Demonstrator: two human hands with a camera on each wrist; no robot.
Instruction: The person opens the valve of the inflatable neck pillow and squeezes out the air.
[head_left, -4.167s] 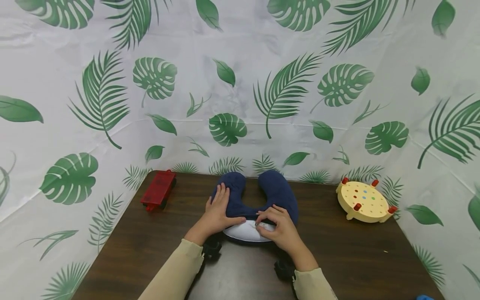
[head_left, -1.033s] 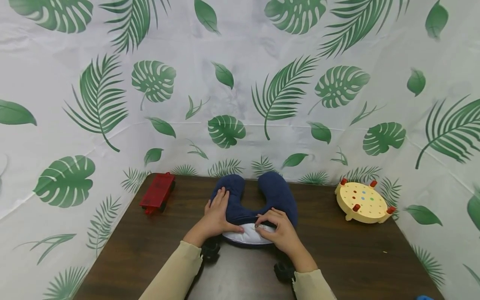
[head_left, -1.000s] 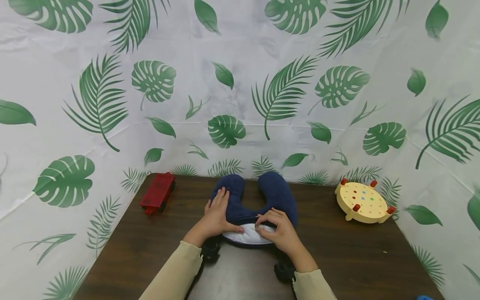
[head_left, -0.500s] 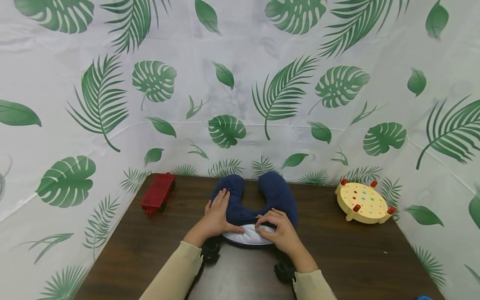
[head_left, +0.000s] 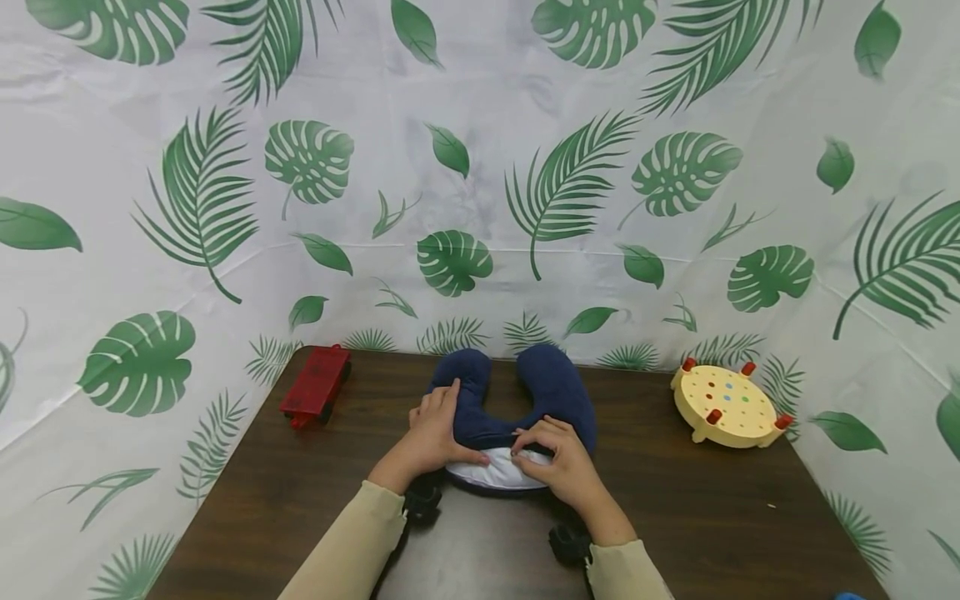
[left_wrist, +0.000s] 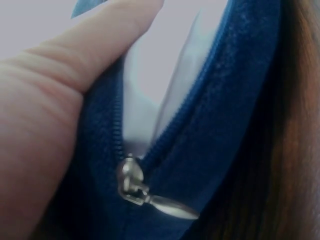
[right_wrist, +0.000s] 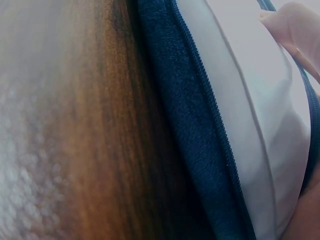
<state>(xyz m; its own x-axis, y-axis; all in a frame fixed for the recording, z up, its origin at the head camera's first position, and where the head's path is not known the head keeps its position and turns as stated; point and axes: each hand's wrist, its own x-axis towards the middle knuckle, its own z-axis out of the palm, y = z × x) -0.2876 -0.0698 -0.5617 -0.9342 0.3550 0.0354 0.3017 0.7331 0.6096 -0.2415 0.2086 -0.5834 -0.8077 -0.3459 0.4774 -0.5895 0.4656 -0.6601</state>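
A navy U-shaped neck pillow point(head_left: 558, 387) lies on the table, its curved end toward me. Its zipper gapes there, baring a white inner lining point(head_left: 491, 473). My left hand point(head_left: 427, 437) rests on the pillow's left arm, thumb stretched across the opening. In the left wrist view, that thumb lies along one zipper edge, and the metal zipper slider point(left_wrist: 131, 180) hangs at the end of the gap with its pull tab point(left_wrist: 172, 207). My right hand point(head_left: 558, 458) pinches with thumb and index finger at the opening; what lies between the tips is hidden.
A red toy wagon point(head_left: 318, 385) stands at the table's far left. At the far right is a round yellow pegged toy point(head_left: 727, 404). Part of a blue object point(head_left: 849, 596) shows at the near right edge. A leaf-patterned curtain point(head_left: 465, 183) hangs behind the brown table point(head_left: 675, 517).
My left fingers, spread over the pillow's arm before, have drawn closer together and toward its inner side. The right hand keeps its pinch in nearly the same spot. The pillow has hardly moved.
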